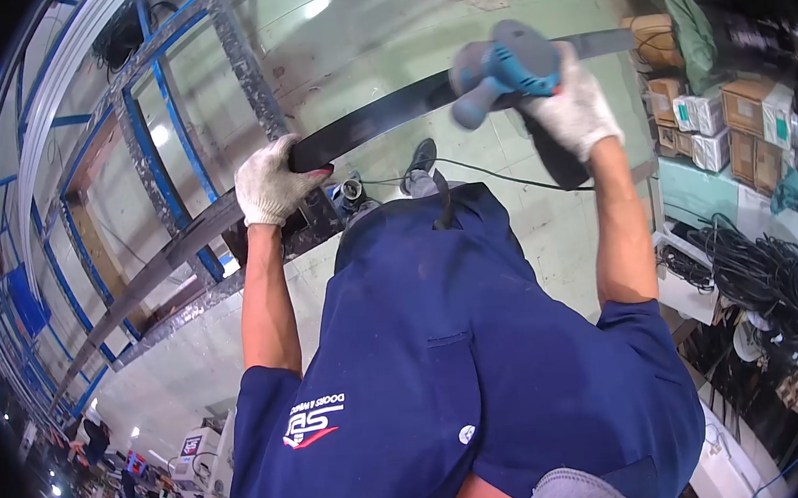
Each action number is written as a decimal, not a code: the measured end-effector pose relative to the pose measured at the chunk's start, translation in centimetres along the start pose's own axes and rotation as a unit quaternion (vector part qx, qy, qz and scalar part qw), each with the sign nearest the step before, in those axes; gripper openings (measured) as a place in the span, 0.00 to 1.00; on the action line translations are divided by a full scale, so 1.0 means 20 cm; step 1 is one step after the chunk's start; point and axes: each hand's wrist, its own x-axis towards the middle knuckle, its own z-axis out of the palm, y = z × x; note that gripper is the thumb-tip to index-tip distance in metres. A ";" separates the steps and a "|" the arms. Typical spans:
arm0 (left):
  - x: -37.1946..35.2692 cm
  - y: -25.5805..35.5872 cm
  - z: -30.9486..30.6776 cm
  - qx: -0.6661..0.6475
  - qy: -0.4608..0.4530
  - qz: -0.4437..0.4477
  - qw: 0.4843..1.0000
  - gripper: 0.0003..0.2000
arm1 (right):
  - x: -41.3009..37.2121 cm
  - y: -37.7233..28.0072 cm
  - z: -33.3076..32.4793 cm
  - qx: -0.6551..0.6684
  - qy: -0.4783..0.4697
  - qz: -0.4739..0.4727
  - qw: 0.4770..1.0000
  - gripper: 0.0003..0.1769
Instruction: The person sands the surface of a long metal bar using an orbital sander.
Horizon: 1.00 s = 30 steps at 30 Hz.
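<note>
A long dark metal strip (pixel 369 123) runs across the view from the lower left to the upper right. My left hand (pixel 267 182), in a white knit glove, is wrapped round the strip near its middle. My right hand (pixel 576 105), gloved the same way, grips a blue and grey power tool (pixel 518 63) that lies over the strip. Part of the tool and of the strip behind it is blurred or covered by my right hand. A black cable (pixel 507 181) trails across the floor below the strip.
Blue and dark metal frames (pixel 149 157) stand on the left. Cardboard boxes (pixel 752 109) are stacked at the right, above a heap of black cable (pixel 771 273). My shoe (pixel 421 157) shows on the tiled floor. Machines (pixel 195 461) stand at the lower left.
</note>
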 end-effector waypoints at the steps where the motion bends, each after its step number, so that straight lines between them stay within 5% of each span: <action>1: 0.00 0.00 -0.01 -0.006 0.002 0.002 1.000 0.36 | 0.01 0.03 -0.05 0.006 0.013 0.025 1.000 0.43; 9: 0.00 -0.01 0.00 -0.028 0.016 0.016 0.999 0.34 | 0.20 0.34 -0.29 0.054 0.049 0.207 0.976 0.41; 18: 0.01 -0.01 0.00 -0.012 -0.014 -0.002 1.000 0.38 | -0.01 -0.10 0.02 -0.036 0.021 0.061 0.997 0.48; 23: 0.01 -0.02 0.02 -0.012 0.002 0.018 1.000 0.41 | -0.17 -0.48 0.22 -0.013 -0.066 0.048 0.997 0.38; 30: 0.01 -0.03 0.01 -0.012 0.003 0.027 1.000 0.41 | -0.17 -0.54 0.31 -0.070 -0.099 0.013 0.993 0.36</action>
